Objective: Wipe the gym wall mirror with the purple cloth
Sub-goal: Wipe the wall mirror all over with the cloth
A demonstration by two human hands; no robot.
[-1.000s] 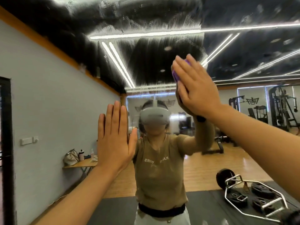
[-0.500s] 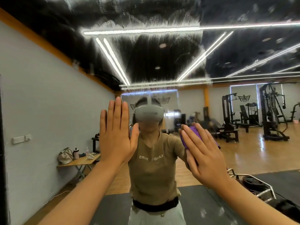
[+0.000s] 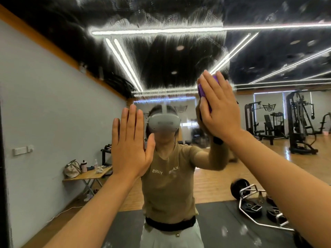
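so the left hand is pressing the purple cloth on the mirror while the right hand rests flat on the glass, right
Not quite: the hands are swapped. The head view shows the right hand pressing the purple cloth on the mirror, while the left hand rests flat on the glass.

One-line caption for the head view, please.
Right hand presses a folded purple cloth flat against the streaky gym wall mirror; left hand rests open on the glass.

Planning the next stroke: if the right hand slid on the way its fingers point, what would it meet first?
The right hand, pressing the purple cloth to the mirror, points up and slightly left; the streaky smeared patch comes first, it seems.
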